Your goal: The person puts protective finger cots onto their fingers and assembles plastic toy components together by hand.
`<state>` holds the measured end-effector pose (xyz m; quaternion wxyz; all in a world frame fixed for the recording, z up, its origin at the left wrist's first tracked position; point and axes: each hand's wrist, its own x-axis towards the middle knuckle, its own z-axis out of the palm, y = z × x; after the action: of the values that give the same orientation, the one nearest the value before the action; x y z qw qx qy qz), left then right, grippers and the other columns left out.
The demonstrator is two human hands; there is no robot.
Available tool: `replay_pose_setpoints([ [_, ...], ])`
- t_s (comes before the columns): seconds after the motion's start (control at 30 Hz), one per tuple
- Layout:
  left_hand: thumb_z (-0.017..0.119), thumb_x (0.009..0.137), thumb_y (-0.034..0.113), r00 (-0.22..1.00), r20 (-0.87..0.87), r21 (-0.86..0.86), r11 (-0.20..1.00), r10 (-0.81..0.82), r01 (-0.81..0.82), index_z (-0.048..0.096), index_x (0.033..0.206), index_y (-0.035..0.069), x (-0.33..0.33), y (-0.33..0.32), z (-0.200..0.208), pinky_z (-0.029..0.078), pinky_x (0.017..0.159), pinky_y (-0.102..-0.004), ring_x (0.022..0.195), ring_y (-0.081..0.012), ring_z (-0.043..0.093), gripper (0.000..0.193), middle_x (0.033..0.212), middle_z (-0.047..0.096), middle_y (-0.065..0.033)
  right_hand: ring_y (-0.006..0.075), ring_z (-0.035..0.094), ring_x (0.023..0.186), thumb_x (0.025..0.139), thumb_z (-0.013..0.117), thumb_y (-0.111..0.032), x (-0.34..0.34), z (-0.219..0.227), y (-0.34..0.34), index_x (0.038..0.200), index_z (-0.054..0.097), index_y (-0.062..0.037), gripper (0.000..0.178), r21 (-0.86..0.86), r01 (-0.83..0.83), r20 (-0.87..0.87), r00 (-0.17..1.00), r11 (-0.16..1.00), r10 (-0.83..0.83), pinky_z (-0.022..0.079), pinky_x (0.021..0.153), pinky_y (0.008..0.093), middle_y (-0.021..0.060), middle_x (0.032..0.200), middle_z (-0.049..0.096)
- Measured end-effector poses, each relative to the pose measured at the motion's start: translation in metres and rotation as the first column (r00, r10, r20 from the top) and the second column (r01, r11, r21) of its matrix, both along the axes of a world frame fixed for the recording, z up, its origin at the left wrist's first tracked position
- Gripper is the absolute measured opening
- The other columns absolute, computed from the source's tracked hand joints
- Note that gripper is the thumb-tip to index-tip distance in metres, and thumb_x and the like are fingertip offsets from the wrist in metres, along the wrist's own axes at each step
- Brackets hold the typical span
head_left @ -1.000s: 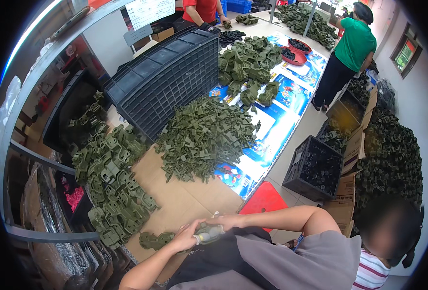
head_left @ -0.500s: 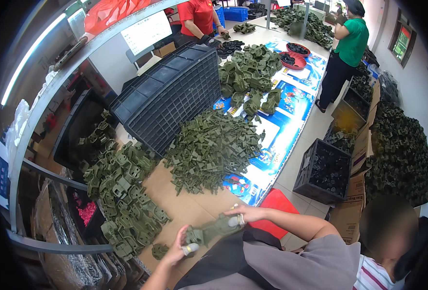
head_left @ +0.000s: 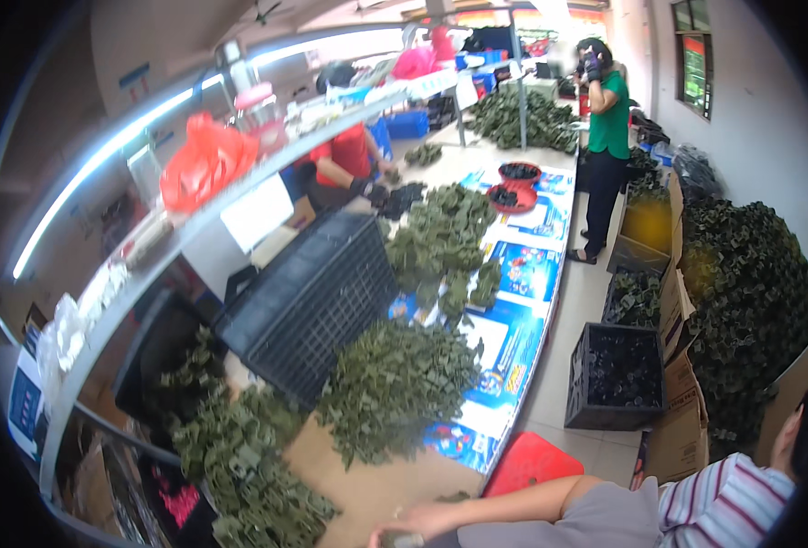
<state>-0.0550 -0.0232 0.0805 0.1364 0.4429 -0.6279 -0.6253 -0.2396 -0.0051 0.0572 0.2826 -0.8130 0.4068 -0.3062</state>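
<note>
Black crate (head_left: 616, 376) on floor held dark pieces. Right hand (head_left: 413, 525) at frame bottom grasped a small green piece (head_left: 402, 540); left hand unseen.

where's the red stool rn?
In the head view the red stool sits low and right of centre on the floor, at the near end of the long table, just left of the black crate and above the person's forearm.

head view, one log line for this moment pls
right hand: at table edge on small grey-green part | left hand: out of view | green parts pile ahead | black crate tilted behind
</note>
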Motion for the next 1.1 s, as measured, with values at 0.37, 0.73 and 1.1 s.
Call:
replay_pose_setpoints([
  [0.37,0.057,0.074,0.003,0.985,-0.167,-0.014,0.999,-0.051,0.049,0.042,0.108,0.005,-0.031,-0.018,0.016,0.041,0.076,-0.0303,0.089,-0.019,0.048,0.038,0.098,0.049,-0.0104,0.0352,0.046,0.099,0.072,0.049,-0.008,-0.038,0.017,-0.006,0.134,0.017,-0.0115,0.07,0.143,-0.256,0.278,0.938,0.956,0.209,0.037,0.084,0.0386,0.0223,0.108,0.047],
  [0.73,0.06,0.078,0.017,0.982,0.054,-0.54,0.822,-0.181,0.181,0.04,0.117,0.004,-0.016,-0.006,0.063,0.035,0.087,-0.0334,0.104,-0.0227,0.042,0.046,0.113,0.043,-0.0114,0.0309,0.044,0.105,0.076,0.049,-0.011,-0.028,0.029,-0.004,0.135,0.018,-0.0157,0.066,0.078,-0.136,0.269,0.957,0.988,0.111,0.034,0.088,0.0367,0.0186,0.115,0.043],
  [1.1,0.056,0.079,0.017,0.917,-0.386,-0.172,0.968,0.103,-0.181,0.001,0.136,0.013,-0.033,-0.025,0.067,0.038,0.086,-0.03,0.104,-0.0198,0.046,0.08,0.122,0.041,-0.0139,0.0226,0.025,0.124,0.081,0.056,-0.024,-0.026,0.041,-0.014,0.132,0.023,-0.0101,0.062,0.186,0.243,0.439,0.846,0.952,-0.302,0.022,0.101,0.036,0.0115,0.133,0.026],
])
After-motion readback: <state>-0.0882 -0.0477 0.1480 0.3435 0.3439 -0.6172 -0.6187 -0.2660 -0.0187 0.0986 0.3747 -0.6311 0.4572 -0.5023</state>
